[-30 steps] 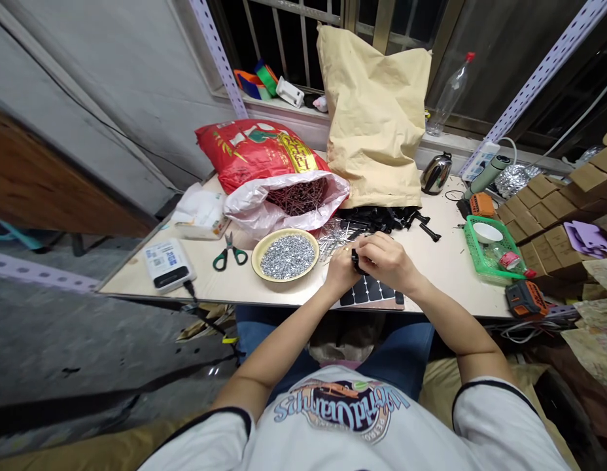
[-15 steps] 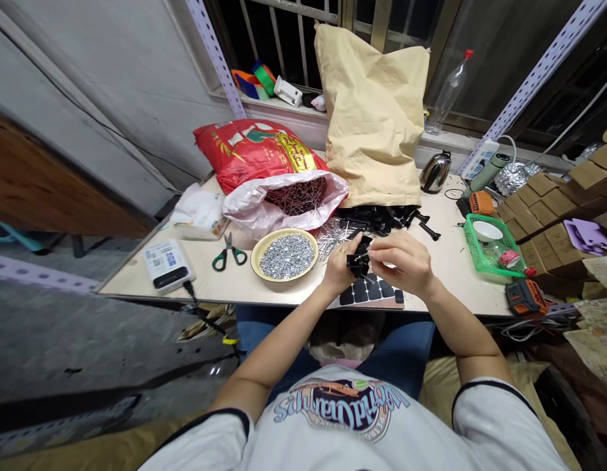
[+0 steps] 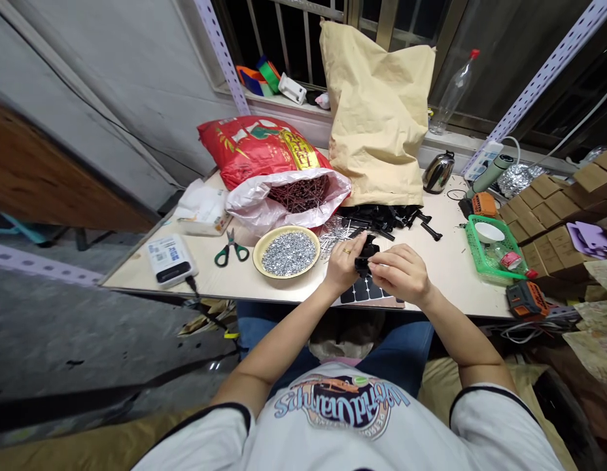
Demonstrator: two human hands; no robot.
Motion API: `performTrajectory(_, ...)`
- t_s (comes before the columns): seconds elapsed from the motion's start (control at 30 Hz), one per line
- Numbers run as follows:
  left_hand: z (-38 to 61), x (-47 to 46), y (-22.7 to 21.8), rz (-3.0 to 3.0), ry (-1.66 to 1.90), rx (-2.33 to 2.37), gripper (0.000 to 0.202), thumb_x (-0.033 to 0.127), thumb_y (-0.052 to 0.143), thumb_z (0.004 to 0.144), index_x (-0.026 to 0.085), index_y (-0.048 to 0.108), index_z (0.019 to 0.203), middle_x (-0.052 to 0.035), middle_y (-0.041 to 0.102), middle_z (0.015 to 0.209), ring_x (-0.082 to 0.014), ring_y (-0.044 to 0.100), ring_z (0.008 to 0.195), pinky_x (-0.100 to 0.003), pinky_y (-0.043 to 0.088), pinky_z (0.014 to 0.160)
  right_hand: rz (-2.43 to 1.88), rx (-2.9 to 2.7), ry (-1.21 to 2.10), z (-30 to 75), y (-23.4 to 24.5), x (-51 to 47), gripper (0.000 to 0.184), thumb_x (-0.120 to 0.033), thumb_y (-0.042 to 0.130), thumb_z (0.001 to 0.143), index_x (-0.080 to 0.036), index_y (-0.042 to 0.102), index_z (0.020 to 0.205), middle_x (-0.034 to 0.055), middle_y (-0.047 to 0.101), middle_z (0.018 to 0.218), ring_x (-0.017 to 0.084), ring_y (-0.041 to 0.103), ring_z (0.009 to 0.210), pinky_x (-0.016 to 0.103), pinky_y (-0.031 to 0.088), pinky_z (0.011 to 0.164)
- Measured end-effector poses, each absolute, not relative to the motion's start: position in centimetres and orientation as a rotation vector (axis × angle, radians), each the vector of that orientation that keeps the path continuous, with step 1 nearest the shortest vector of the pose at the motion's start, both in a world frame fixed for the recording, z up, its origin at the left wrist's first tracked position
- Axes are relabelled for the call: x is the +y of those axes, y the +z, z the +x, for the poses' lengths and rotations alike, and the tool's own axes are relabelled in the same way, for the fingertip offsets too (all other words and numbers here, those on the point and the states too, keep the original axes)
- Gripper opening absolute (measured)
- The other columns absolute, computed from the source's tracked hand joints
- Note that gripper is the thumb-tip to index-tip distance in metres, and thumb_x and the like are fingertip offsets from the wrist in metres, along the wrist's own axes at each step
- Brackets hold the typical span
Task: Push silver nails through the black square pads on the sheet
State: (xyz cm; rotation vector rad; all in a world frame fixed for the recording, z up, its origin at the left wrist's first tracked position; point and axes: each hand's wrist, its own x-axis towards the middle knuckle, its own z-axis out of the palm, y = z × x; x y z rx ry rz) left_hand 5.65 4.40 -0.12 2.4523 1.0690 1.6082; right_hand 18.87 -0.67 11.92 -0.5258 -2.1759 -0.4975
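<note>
My left hand (image 3: 343, 264) is closed round a small black plastic part (image 3: 366, 255), held above the front edge of the table. My right hand (image 3: 402, 269) has its fingers pinched together at the right side of that part; whatever small piece lies between the fingertips is hidden. Below the hands lies a sheet with black squares (image 3: 357, 293). Just beyond them is a heap of black plastic parts (image 3: 377, 216), with long silver screws or pins (image 3: 330, 239) beside it. To the left stands a cream bowl (image 3: 258, 267) full of small silver metal pieces (image 3: 290, 254).
Green-handled scissors (image 3: 231, 251) and a white device (image 3: 170, 260) lie on the left. Behind are a red sack (image 3: 259, 147) of reddish-brown screws or nails and a tan bag (image 3: 379, 131). A green basket (image 3: 500, 269), orange-black battery packs (image 3: 526, 299) and cardboard boxes (image 3: 553, 242) fill the right.
The black part has turned in my left hand. My right hand has dropped slightly and its fingers now sit closer against the part's right side. The view has shifted a little.
</note>
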Motion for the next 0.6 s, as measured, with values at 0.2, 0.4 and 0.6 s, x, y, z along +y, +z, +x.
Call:
performTrajectory(0.2,5.7,4.4,0.0,2.506,1.526,1.147,0.044,0.025,0.028,0.093,0.011,0.05,0.129,-0.016,0.067,0.105,-0.021,0.064,0.093,-0.033,0.046,0.081,-0.565,-2.197,-0.499,19.0,11.2,-0.6,0.012,-0.014,0.051,0.088,-0.018,0.056,0.078,0.0031,0.066,0.076,0.01,0.058,0.068,0.025,0.048,0.063)
performTrajectory(0.4,6.1,4.4,-0.1,2.507,1.569,1.164,0.043,0.026,0.028,0.094,0.013,0.05,0.128,-0.0137,0.068,0.104,-0.0188,0.064,0.091,-0.032,0.046,0.08,-0.596,-2.211,-0.449,19.5,10.5,-0.4,0.01,-0.015,0.052,0.088,-0.019,0.058,0.082,0.0043,0.067,0.08,0.011,0.06,0.073,0.027,0.049,0.065)
performTrajectory(0.6,6.2,4.4,-0.3,2.402,1.535,1.109,0.043,0.028,0.032,0.092,0.013,0.05,0.129,-0.0146,0.067,0.106,-0.0201,0.064,0.092,-0.034,0.048,0.081,-0.624,-2.239,-0.434,19.6,9.9,-0.3,0.012,-0.015,0.051,0.089,-0.018,0.06,0.083,0.0042,0.068,0.081,0.011,0.061,0.073,0.027,0.049,0.066)
